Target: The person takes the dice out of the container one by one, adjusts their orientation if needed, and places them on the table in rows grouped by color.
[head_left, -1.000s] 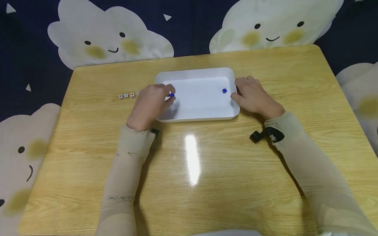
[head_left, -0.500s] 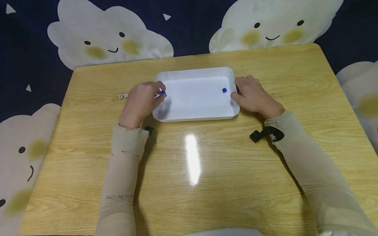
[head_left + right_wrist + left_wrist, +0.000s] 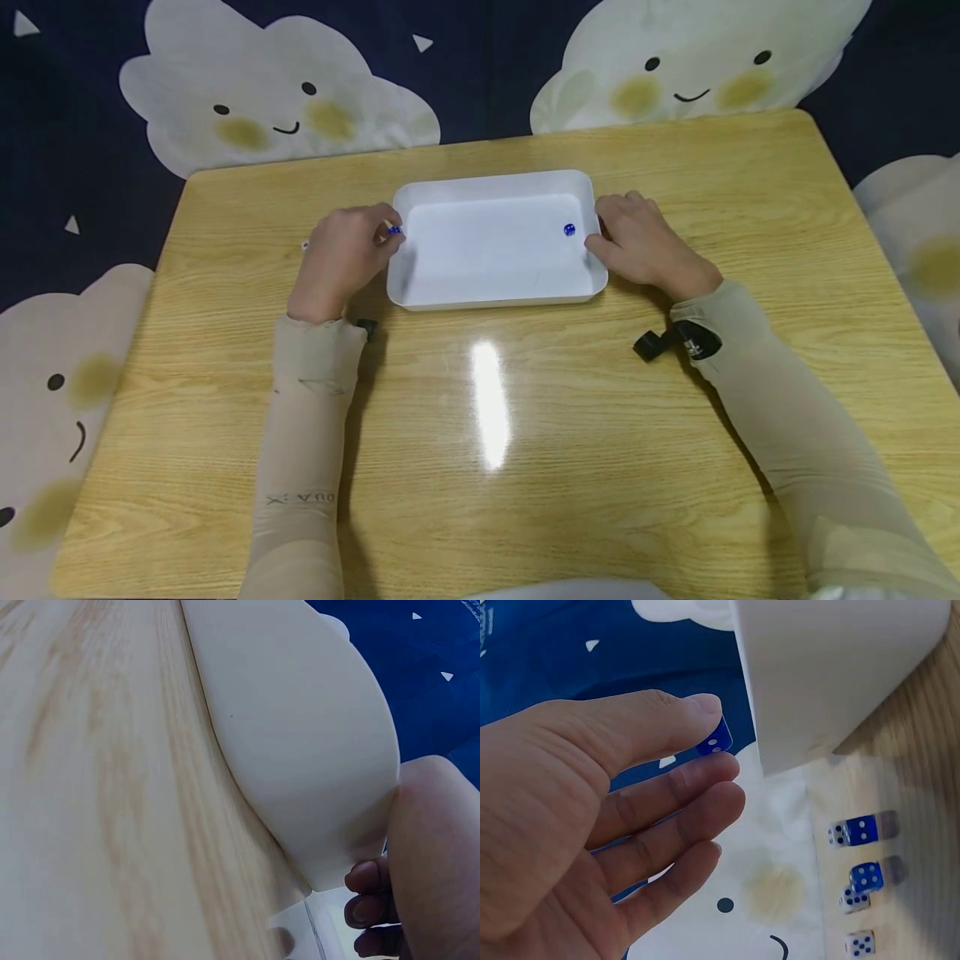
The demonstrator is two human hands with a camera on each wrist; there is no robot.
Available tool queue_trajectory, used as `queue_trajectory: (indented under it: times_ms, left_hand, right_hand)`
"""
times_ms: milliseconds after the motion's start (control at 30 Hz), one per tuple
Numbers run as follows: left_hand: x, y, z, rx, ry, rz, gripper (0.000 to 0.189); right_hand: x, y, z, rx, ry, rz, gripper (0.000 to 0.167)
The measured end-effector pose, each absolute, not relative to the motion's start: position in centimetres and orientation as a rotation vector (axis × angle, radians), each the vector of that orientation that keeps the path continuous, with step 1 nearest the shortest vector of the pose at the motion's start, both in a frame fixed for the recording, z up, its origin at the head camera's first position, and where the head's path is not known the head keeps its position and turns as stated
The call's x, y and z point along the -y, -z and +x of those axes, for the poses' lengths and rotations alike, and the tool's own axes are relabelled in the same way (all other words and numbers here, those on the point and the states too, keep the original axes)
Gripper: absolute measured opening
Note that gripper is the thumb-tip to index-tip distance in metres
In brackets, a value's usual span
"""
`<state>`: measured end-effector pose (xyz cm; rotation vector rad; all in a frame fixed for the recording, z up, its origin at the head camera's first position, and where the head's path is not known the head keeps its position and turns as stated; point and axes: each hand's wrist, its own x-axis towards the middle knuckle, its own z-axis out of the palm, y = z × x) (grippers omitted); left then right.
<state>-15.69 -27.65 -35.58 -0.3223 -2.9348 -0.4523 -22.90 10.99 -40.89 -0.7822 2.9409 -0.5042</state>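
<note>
My left hand (image 3: 337, 254) pinches a blue die (image 3: 395, 230) between thumb and index finger at the left rim of the white tray (image 3: 495, 287). In the left wrist view the die (image 3: 716, 741) shows white pips, and the other fingers are loosely bent. My right hand (image 3: 648, 246) grips the tray's right end; in the right wrist view its fingers (image 3: 367, 907) curl by the tray's corner (image 3: 352, 862). A second blue die (image 3: 570, 229) lies inside the tray, near its right wall.
Left of the tray, white dice (image 3: 860, 943) stand on the wooden table (image 3: 480, 517), with a blue die (image 3: 862, 829) and another blue die (image 3: 866, 877) against white ones. My left hand hides most of them in the head view. A cloud-print cloth (image 3: 480, 75) hangs behind the table.
My left hand has moved left with the pinched blue die, from over the tray's inside to its left rim, covering more of the white dice. My right hand stays put.
</note>
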Motion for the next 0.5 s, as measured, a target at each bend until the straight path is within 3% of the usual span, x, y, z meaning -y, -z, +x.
queue_trajectory:
  times_ms: [500]
  left_hand:
    - [29.3,36.1,-15.9,2.881,0.510,-0.277,0.017]
  right_hand:
    - [-10.9,40.9,-22.9,-2.947,0.497,-0.772,0.026]
